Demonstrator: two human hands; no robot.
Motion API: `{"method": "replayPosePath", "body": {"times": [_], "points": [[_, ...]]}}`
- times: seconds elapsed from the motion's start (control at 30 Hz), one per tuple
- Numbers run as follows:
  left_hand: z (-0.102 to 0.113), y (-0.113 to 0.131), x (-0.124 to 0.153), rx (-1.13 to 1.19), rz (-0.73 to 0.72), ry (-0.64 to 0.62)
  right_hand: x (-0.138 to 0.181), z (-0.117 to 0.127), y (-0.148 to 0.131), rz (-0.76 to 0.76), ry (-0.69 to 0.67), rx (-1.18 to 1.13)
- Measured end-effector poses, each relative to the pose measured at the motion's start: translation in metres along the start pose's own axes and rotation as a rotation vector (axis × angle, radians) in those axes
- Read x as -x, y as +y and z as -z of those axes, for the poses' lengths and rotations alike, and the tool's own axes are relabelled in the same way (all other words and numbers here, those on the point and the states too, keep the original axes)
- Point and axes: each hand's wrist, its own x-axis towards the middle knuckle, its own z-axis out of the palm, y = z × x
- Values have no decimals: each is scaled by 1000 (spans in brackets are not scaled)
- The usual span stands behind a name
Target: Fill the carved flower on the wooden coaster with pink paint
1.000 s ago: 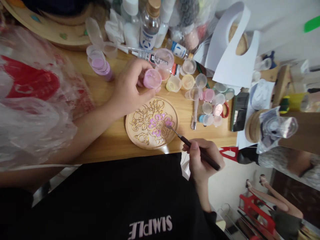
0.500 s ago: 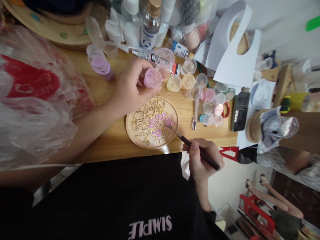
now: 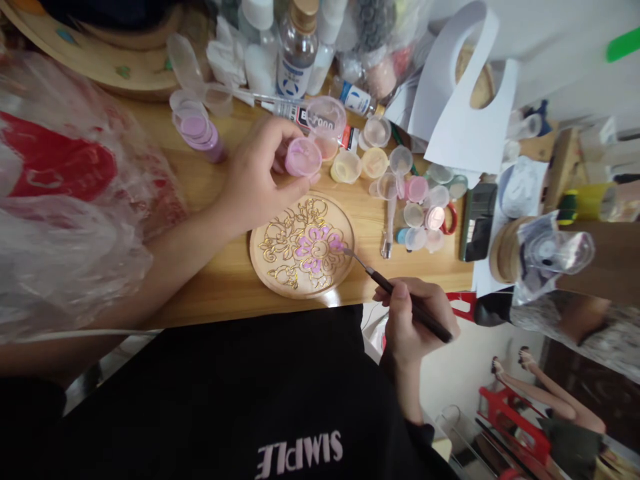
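On my far left I see a crumpled plastic bag (image 3: 65, 220) with red print, lying on the wooden table (image 3: 220, 280). Just past it stands a purple jar (image 3: 197, 130). My left hand (image 3: 255, 180) is raised above the table, fingers clamped on a small pink paint cup (image 3: 303, 157), which is tilted with its open mouth towards me. Below that cup a round wooden disc (image 3: 302, 245) lies flat near the table's front edge; it carries gold flower outlines, and the middle flower is filled in purple. The brush (image 3: 375, 275) has its tip at that flower's right edge (I cannot tell if it quite touches). My right hand (image 3: 415, 320) is closed round the brush's dark handle, off the table's edge. Right of the disc sits a cluster of little cups (image 3: 415, 200), some pink, some yellow, and beyond them a white paper cutout (image 3: 465, 113).
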Motion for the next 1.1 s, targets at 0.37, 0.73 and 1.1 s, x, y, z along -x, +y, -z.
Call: {"method": "replayPosePath", "body": {"times": [0.37, 0.73, 1.1], "points": [[-1, -3, -1, -121, -121, 20, 0, -1, 3, 26, -14, -10], [-1, -1, -1, -132, -129, 39, 1, -5, -1, 17, -29, -22], [-1, -1, -1, -106, -59, 25, -3, -9, -4, 20, -40, -84]]}}
